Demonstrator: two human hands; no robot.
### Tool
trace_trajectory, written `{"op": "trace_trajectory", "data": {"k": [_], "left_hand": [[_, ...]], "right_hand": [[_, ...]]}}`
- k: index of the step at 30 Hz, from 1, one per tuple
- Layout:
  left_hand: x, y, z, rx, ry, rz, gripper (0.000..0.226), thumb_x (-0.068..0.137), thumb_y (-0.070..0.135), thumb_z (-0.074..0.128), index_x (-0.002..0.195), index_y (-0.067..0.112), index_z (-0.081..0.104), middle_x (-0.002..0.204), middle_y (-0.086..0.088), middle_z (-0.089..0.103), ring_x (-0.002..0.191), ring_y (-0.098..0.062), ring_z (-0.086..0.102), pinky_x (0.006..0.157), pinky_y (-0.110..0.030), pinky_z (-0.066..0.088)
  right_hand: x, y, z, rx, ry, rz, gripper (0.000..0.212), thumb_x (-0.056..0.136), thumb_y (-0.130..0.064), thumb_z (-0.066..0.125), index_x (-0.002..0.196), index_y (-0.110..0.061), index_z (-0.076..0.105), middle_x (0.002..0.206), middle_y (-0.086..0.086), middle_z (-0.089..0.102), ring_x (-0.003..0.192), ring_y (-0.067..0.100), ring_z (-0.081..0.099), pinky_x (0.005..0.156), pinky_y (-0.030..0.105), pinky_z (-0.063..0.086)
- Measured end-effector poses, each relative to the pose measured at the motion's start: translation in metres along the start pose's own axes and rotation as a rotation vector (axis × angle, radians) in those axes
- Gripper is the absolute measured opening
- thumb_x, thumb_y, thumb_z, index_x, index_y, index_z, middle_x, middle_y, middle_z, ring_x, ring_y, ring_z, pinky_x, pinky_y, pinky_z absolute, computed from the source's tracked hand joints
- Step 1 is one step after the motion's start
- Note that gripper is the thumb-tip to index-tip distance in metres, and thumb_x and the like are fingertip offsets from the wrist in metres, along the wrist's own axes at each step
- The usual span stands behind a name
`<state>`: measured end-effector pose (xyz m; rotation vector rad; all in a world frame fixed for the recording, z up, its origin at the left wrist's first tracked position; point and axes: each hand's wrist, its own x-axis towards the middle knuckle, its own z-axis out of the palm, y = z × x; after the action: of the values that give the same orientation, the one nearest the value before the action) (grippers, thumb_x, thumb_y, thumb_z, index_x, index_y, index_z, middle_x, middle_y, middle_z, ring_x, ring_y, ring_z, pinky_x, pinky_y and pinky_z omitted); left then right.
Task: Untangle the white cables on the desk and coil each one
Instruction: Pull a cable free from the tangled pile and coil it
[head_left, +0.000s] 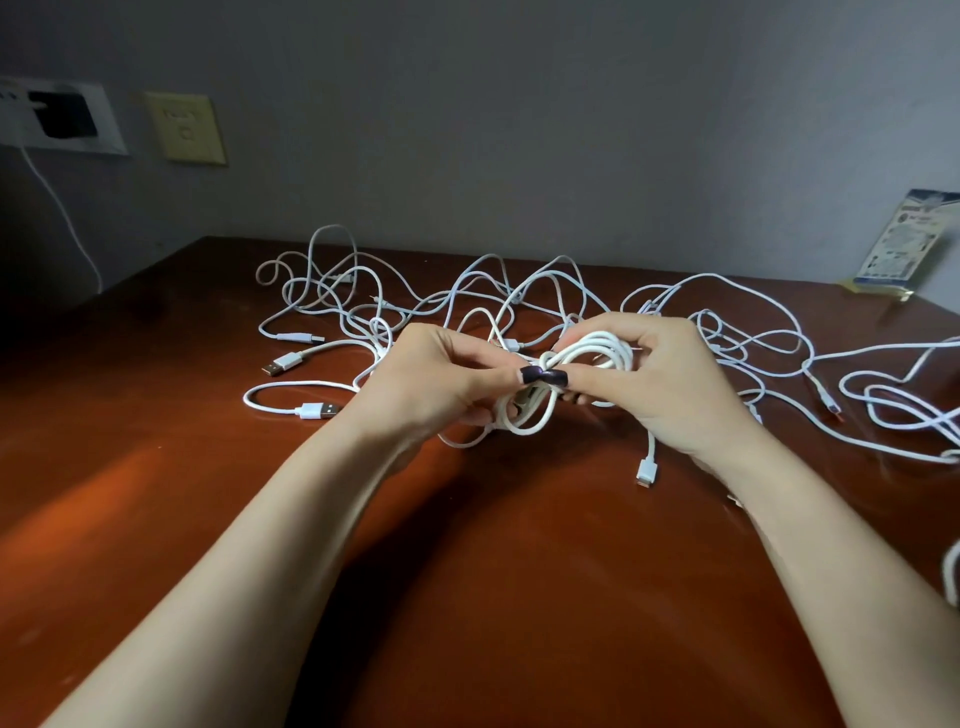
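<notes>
Both hands hold a coiled white cable (566, 384) just above the middle of the brown desk (519, 571). The left hand (436, 379) and the right hand (649, 384) pinch its loops. More tangled cables (467, 296) lie behind, farther away.

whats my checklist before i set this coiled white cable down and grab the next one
1. Grip: left hand and right hand both pinch the coiled white cable: ok.
2. Loops: several turns lie bunched together between the hands: ok.
3. Coil free of the tangle of loose white cables: strands run under the hands, cannot tell.
4. Tail end: a white plug lies by the right wrist; whether it belongs to this coil, cannot tell.
5. Landing spot: the glossy brown wooden desk shows bare surface nearer the person: ok.
6. Other cables sorted: they lie knotted together, not ok.
</notes>
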<state>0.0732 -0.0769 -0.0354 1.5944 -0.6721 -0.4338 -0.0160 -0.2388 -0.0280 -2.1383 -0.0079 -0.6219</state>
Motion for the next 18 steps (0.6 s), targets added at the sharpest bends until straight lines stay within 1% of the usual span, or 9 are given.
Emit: {"op": "trace_trajectory", "data": {"k": [4, 7, 9, 10, 12, 13, 15, 16, 18], "left_hand": [[0.0003, 0.0000, 0.0010, 0.039, 0.002, 0.062, 0.007, 0.081, 0.003, 0.070, 0.078, 0.007, 0.075, 0.062, 0.006, 0.069, 0.054, 0.001, 0.057, 0.048, -0.011, 0.042], [-0.0005, 0.0012, 0.0015, 0.080, -0.016, 0.176, 0.011, 0.078, 0.000, 0.071, 0.074, 0.011, 0.073, 0.059, 0.008, 0.066, 0.056, 0.001, 0.057, 0.059, -0.011, 0.045], [-0.0011, 0.0011, 0.0032, 0.050, -0.048, 0.215, 0.008, 0.079, 0.002, 0.071, 0.077, 0.010, 0.071, 0.066, 0.003, 0.066, 0.058, -0.003, 0.057, 0.060, -0.015, 0.047], [-0.0012, 0.0013, 0.0045, 0.013, -0.053, 0.218, 0.006, 0.080, 0.003, 0.070, 0.080, 0.010, 0.069, 0.073, -0.002, 0.065, 0.059, -0.006, 0.057, 0.057, -0.017, 0.046], [-0.0024, 0.0027, 0.0068, -0.120, -0.086, 0.143, 0.001, 0.087, 0.007, 0.063, 0.088, 0.008, 0.063, 0.081, -0.011, 0.061, 0.061, -0.011, 0.057, 0.053, -0.019, 0.047], [-0.0036, 0.0039, 0.0081, -0.181, -0.131, 0.079, 0.007, 0.090, 0.011, 0.058, 0.091, 0.005, 0.061, 0.083, -0.014, 0.060, 0.064, -0.016, 0.058, 0.055, -0.021, 0.049], [-0.0058, 0.0047, 0.0094, -0.215, -0.262, -0.032, 0.023, 0.095, 0.020, 0.051, 0.093, -0.001, 0.061, 0.086, -0.020, 0.060, 0.074, -0.026, 0.062, 0.069, -0.029, 0.055], [-0.0064, 0.0044, 0.0093, -0.217, -0.318, -0.063, 0.028, 0.096, 0.022, 0.048, 0.091, -0.001, 0.063, 0.088, -0.020, 0.063, 0.077, -0.028, 0.064, 0.075, -0.033, 0.056], [-0.0064, 0.0034, 0.0079, -0.235, -0.398, -0.098, 0.031, 0.098, 0.024, 0.045, 0.092, 0.003, 0.067, 0.092, -0.017, 0.068, 0.076, -0.024, 0.067, 0.075, -0.034, 0.057]], "right_hand": [[-0.0004, -0.0020, -0.0050, 0.058, -0.060, 0.049, 0.015, 0.072, -0.010, 0.079, 0.084, -0.018, 0.073, 0.081, -0.003, 0.072, 0.074, 0.011, 0.067, 0.071, 0.024, 0.055], [-0.0004, -0.0054, -0.0080, 0.205, -0.088, 0.071, 0.012, 0.068, -0.013, 0.076, 0.079, -0.016, 0.072, 0.077, -0.002, 0.070, 0.071, 0.011, 0.065, 0.065, 0.019, 0.053], [-0.0004, -0.0067, -0.0080, 0.296, -0.104, 0.086, 0.007, 0.071, -0.011, 0.073, 0.076, -0.017, 0.072, 0.074, -0.001, 0.069, 0.068, 0.011, 0.063, 0.061, 0.018, 0.052], [-0.0007, -0.0073, -0.0078, 0.343, -0.111, 0.096, 0.006, 0.070, -0.015, 0.072, 0.073, -0.019, 0.073, 0.073, -0.002, 0.069, 0.068, 0.010, 0.063, 0.060, 0.017, 0.051], [-0.0010, -0.0079, -0.0077, 0.423, -0.112, 0.121, 0.008, 0.066, -0.022, 0.069, 0.071, -0.023, 0.075, 0.071, -0.003, 0.069, 0.068, 0.007, 0.064, 0.058, 0.016, 0.050], [-0.0011, -0.0076, -0.0081, 0.445, -0.117, 0.129, 0.009, 0.066, -0.023, 0.068, 0.070, -0.025, 0.075, 0.071, -0.004, 0.069, 0.068, 0.006, 0.064, 0.057, 0.016, 0.050], [-0.0014, -0.0065, -0.0092, 0.423, -0.149, 0.122, 0.008, 0.070, -0.023, 0.069, 0.073, -0.026, 0.075, 0.074, -0.004, 0.069, 0.071, 0.006, 0.064, 0.060, 0.016, 0.050], [-0.0014, -0.0057, -0.0096, 0.391, -0.167, 0.113, 0.005, 0.073, -0.024, 0.071, 0.074, -0.026, 0.075, 0.076, -0.004, 0.069, 0.073, 0.007, 0.064, 0.061, 0.017, 0.050], [-0.0013, -0.0048, -0.0101, 0.335, -0.189, 0.098, 0.004, 0.074, -0.025, 0.071, 0.076, -0.024, 0.074, 0.077, -0.003, 0.068, 0.074, 0.008, 0.063, 0.062, 0.018, 0.049]]}}
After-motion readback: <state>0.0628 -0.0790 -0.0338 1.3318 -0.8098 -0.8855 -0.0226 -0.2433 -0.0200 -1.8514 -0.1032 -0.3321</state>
